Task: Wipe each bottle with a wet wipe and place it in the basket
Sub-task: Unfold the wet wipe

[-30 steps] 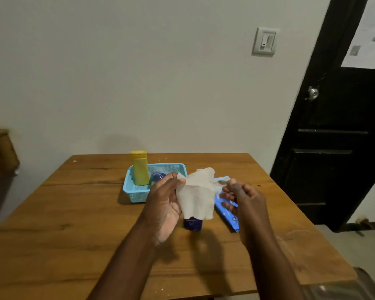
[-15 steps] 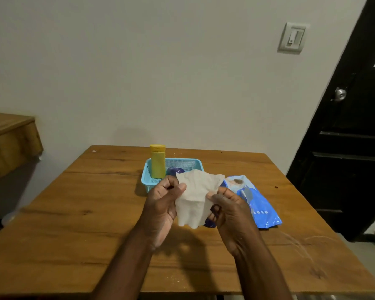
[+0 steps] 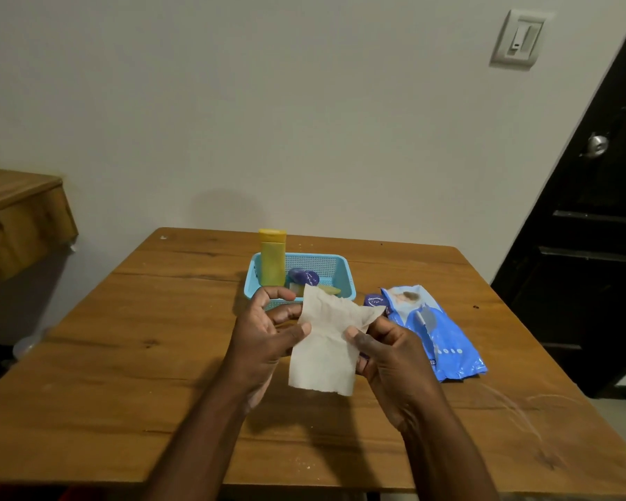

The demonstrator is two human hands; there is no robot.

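Observation:
Both my hands hold a white wet wipe [image 3: 326,341] stretched above the table's middle. My left hand [image 3: 264,330] pinches its left edge and my right hand [image 3: 387,352] pinches its right edge. Behind them sits a light blue basket [image 3: 344,273] with an upright yellow bottle [image 3: 272,258], a purple bottle [image 3: 302,277] lying down and a small yellowish item partly hidden by the wipe. Another purple bottle [image 3: 374,301] stands on the table to the right of the basket, mostly hidden by my right hand.
A blue wet wipe pack [image 3: 434,334] lies on the wooden table [image 3: 123,374] to the right of my hands. A black door [image 3: 593,229] is at the right and a wooden shelf [image 3: 19,215] at the left wall.
My right hand has taken hold of the wipe's right edge, and both hands have spread it wider. The camera view has shifted left.

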